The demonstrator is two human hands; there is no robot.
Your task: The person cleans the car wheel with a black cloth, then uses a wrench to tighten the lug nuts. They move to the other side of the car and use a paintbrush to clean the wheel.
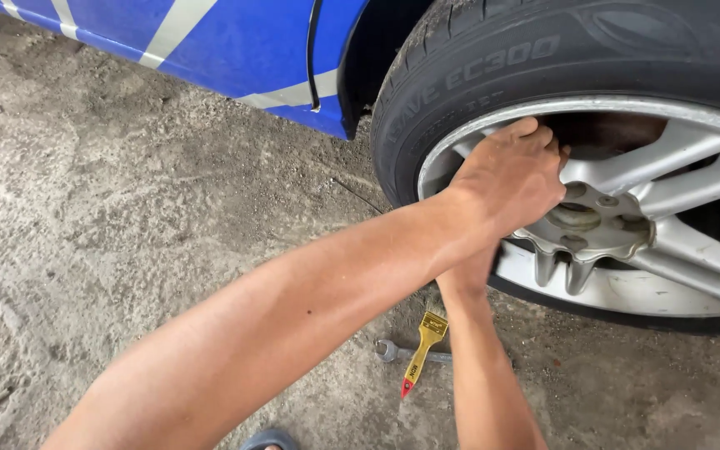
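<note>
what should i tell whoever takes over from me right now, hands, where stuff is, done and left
Left hand: gripping a spoke of the silver alloy wheel, fingers hooked behind it.
Right hand: mostly hidden behind the left forearm, at the wheel's lower edge; grip cannot be told.
Wheel sits in the arch of the blue car.
Spanner and yellow brush lie on the concrete floor below.
Done: hub holes look empty.
Left: wheel not yet off.

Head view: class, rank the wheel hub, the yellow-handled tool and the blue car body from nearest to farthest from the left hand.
1. Wheel hub, just right of the left hand.
2. Yellow-handled tool, on the ground below.
3. Blue car body, upper left.
</note>
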